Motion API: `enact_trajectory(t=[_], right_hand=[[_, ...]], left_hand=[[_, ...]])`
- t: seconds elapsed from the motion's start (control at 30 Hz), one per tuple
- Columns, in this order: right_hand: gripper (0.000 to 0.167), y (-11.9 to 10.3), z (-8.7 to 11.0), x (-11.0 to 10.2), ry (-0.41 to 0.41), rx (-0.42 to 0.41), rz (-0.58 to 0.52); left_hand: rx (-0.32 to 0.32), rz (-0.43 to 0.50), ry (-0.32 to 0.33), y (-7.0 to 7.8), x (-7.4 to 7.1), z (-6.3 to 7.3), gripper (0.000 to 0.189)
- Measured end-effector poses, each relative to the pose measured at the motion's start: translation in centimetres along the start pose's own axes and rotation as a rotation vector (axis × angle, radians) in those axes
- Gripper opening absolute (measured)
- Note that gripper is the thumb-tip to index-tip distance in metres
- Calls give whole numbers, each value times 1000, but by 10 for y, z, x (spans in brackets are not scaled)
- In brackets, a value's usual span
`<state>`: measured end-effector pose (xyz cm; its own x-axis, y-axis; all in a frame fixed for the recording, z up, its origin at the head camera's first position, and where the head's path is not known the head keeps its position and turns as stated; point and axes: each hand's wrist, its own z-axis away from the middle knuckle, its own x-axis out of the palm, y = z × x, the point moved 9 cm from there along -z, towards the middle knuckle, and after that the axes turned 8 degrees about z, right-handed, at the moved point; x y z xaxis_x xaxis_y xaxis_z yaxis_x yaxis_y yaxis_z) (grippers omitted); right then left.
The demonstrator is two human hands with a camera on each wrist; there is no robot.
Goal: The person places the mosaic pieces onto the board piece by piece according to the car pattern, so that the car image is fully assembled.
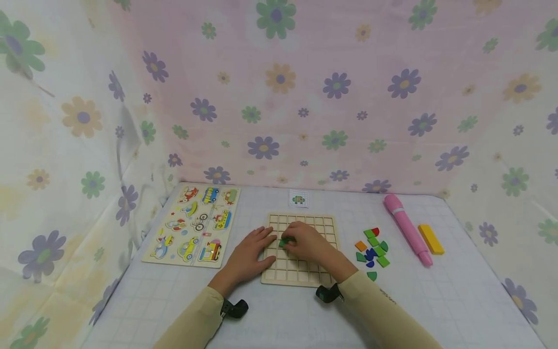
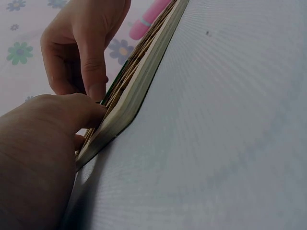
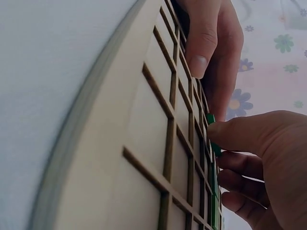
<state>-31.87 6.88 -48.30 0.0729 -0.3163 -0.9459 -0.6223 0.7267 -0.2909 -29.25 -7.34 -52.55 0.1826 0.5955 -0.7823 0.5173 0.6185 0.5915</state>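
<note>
A wooden grid board (image 1: 285, 277) of square cells lies flat in front of the person. The left hand (image 1: 252, 253) rests on its left edge, fingers spread and fairly straight, thumb at the rim. Over the upper left cells, the right hand (image 1: 308, 245) pinches a small green tile (image 3: 213, 136) between thumb and fingers. More green pieces (image 3: 214, 201) sit in the board's cells beneath that hand, mostly hidden from the head view. Beyond the board lies a small card (image 1: 299, 198) printed with a green turtle-like figure on a grid.
Right of the board are loose coloured pieces, including an orange square (image 1: 361, 246) and a red quarter-round (image 1: 375, 232). Farther right lie a pink pen-shaped object (image 1: 410, 230) and a yellow block (image 1: 431, 239). A vehicle puzzle board (image 1: 192, 225) occupies the left side. Flowered cloth surrounds the table.
</note>
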Motion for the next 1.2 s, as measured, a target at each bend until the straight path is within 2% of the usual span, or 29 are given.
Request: enact_trajectory(t=[0.53, 1.2], right_hand=[[16, -4, -1, 2, 1, -35, 38], [17, 0, -4, 5, -12, -24, 30]], left_hand=[[-14, -11, 2, -1, -1, 0, 64], [-5, -9, -3, -1, 1, 0, 64]])
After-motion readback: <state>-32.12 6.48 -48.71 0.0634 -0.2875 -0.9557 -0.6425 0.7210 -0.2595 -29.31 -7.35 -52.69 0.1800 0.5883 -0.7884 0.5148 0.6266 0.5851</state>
